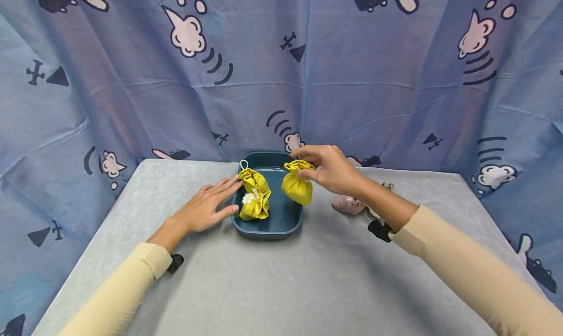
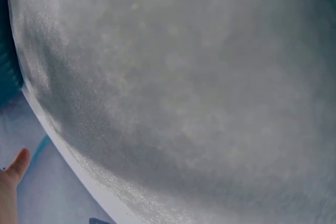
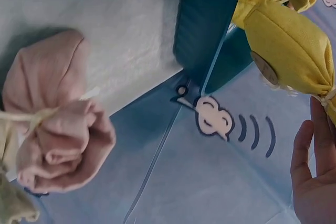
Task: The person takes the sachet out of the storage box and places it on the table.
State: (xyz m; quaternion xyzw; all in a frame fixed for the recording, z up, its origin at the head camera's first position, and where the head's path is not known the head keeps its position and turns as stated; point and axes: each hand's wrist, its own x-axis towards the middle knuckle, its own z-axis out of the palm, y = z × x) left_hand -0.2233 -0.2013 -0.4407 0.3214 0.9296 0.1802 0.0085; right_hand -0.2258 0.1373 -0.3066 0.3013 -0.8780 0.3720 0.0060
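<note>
My right hand (image 1: 333, 169) pinches a yellow drawstring pouch (image 1: 297, 189) by its gathered neck, holding it over the right side of a dark teal tray (image 1: 281, 232). In the right wrist view a round brown patch (image 3: 264, 67) shows on this pouch (image 3: 289, 45). Inside the tray's left half lie two more yellow pouches; the nearer pouch (image 1: 256, 211) bears a white flower, and the farther pouch (image 1: 255, 179) has a white cord loop. My left hand (image 1: 205, 206) has its fingers straight at the tray's left rim, fingertips right beside these pouches.
Right of the tray, partly behind my right forearm, lies a pink pouch (image 1: 347, 205). Beside it a greenish-beige pouch (image 3: 16, 200) shows in the right wrist view. The grey table (image 1: 264, 287) ends at a patterned blue curtain (image 1: 264, 72).
</note>
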